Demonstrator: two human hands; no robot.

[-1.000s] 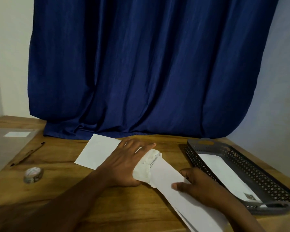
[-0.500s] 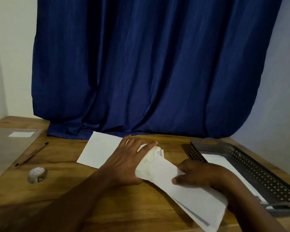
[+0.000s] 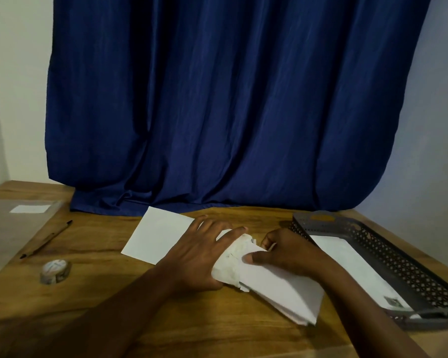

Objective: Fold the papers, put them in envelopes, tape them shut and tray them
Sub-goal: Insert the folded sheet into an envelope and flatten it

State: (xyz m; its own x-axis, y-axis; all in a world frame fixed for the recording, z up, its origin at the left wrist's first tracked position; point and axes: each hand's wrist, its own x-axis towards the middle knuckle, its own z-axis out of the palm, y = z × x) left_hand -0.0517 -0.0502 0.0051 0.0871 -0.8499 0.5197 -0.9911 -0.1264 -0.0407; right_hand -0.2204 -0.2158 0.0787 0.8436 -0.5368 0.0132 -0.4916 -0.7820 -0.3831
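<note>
I have the long white paper envelope (image 3: 277, 285) lying slantwise on the wooden table (image 3: 88, 293), near the middle, just left of the dark perforated plastic tray (image 3: 388, 257). Its far end is a crumpled, bunched mouth, and my left hand (image 3: 199, 257) is wrapped around that end, fingers curled over the top and thumb underneath. My right hand (image 3: 285, 254) pinches the envelope's upper edge beside it, thumb on the face and fingers tucked behind. One flat white envelope already lies in the tray.

I judge the envelope light, thin and limp, easily creased, and already wrinkled at the mouth, so squeezing harder there would tear or deform it. The stiffer hold is along the flat body where the folded paper inside gives it backing; I would take it there, both hands on the long edges. The small roll of patterned tape (image 3: 55, 271) sits well to the left, near a dark pencil (image 3: 47, 239), and a plain white sheet of paper (image 3: 158, 233) lies partly under my left hand.
</note>
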